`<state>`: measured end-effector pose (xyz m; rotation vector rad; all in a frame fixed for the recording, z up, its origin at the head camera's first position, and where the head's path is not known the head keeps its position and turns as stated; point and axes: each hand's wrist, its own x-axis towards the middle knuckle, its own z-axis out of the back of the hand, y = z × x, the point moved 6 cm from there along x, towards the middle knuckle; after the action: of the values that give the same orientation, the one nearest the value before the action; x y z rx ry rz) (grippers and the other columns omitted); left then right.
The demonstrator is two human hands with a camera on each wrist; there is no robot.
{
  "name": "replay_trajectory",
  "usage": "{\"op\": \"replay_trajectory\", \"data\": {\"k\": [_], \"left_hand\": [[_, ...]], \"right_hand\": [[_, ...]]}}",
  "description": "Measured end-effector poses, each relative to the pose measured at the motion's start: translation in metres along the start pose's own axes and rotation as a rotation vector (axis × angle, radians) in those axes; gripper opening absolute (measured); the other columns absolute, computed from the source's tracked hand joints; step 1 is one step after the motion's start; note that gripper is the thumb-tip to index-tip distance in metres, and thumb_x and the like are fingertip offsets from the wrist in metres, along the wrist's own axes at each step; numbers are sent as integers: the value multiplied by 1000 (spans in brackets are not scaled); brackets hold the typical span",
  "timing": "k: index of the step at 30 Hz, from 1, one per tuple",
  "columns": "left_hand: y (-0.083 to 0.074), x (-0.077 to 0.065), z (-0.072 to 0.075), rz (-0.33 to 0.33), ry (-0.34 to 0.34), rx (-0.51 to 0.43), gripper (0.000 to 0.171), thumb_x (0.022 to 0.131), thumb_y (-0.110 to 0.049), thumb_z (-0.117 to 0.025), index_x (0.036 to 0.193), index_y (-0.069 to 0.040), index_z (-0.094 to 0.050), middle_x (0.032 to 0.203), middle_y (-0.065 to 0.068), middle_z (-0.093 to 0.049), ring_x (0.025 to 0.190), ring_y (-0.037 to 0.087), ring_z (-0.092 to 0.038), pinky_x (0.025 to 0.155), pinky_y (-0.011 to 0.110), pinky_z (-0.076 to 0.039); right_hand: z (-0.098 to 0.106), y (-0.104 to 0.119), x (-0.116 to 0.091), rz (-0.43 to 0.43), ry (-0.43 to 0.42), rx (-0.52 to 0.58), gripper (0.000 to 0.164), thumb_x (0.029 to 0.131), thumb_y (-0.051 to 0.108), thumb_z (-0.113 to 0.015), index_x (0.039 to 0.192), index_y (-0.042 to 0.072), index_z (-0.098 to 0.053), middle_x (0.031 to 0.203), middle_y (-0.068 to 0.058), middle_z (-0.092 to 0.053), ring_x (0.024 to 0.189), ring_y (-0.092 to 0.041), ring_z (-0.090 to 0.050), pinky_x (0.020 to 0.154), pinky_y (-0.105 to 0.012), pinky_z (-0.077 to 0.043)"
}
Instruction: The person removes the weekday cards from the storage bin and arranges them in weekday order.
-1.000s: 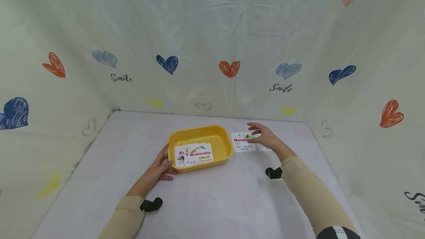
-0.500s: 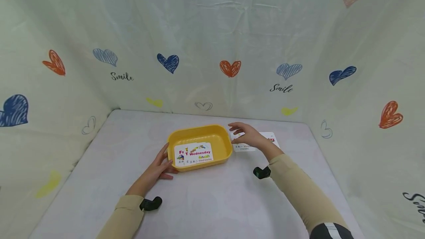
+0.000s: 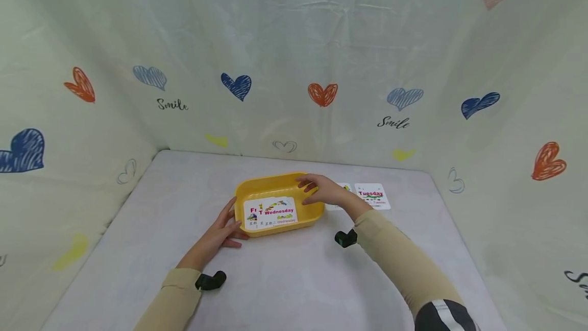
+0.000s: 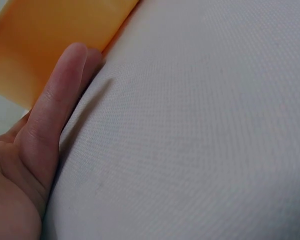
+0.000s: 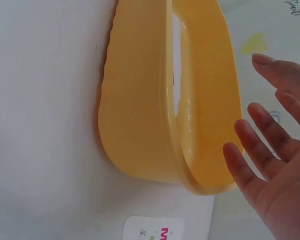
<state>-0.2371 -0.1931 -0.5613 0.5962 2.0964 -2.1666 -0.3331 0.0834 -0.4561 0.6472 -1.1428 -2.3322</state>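
Fingers (image 5: 270,126) of the right hand (image 3: 324,191) hover above the yellow tray (image 3: 271,188).

A white table (image 3: 275,280) has a pale cloth (image 3: 349,40) behind it and along both its sides. Low over the table's back edge, the cloth carries a grey outline heart (image 3: 274,144) near the middle and a yellow mark (image 3: 217,140) left of it. Higher above that edge are an orange heart (image 3: 323,87) and a navy heart (image 3: 236,86). Above the table's back left corner stands the black word "Smile" (image 3: 172,104); beyond its right side, a red heart (image 3: 548,161).
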Motion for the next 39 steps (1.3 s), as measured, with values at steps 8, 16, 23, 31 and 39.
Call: {"op": "replay_trajectory", "data": {"k": [8, 16, 23, 31, 39], "left_hand": [[-2, 0, -1, 11, -12, -24, 75, 100, -28, -57, 154, -47, -9, 157, 12, -19, 96, 31, -68, 73, 39, -58], [-3, -1, -1, -6, 12, -14, 74, 100, -27, -56, 154, -47, -8, 158, 13, -17, 96, 32, -68, 73, 39, -58], [-3, -2, -1, -14, 11, -19, 75, 100, -27, -57, 154, -47, -9, 158, 14, -16, 96, 33, -68, 73, 40, -58], [-3, -2, -1, -18, 15, -22, 76, 99, -29, -58, 154, -47, -9, 158, 14, -17, 96, 32, -68, 72, 40, -58], [-4, -2, -1, -17, 14, -15, 75, 99, -29, -57, 154, -47, -9, 158, 14, -16, 96, 32, -68, 73, 40, -58]], "right_hand": [[-12, -1, 14, -40, 70, -50, 62, 83, 6, -76, 139, 8, -50, 126, -8, -57, 113, -24, -55, 95, -33, -49], [-24, -13, 25, -128, 127, -13, 63, 82, 4, -76, 139, 12, -52, 130, -8, -55, 118, -27, -52, 102, -38, -43], [-32, -15, 30, -164, 145, -27, 65, 79, 7, -80, 138, 12, -53, 134, -7, -52, 122, -26, -49, 106, -41, -39], [-37, -17, 32, -199, 154, -42, 64, 79, 8, -81, 137, 14, -55, 134, -9, -51, 121, -27, -46, 110, -44, -34], [-39, -22, 33, -234, 152, -30, 66, 78, 8, -81, 137, 17, -54, 135, -7, -50, 123, -26, -44, 111, -43, -31]]}}
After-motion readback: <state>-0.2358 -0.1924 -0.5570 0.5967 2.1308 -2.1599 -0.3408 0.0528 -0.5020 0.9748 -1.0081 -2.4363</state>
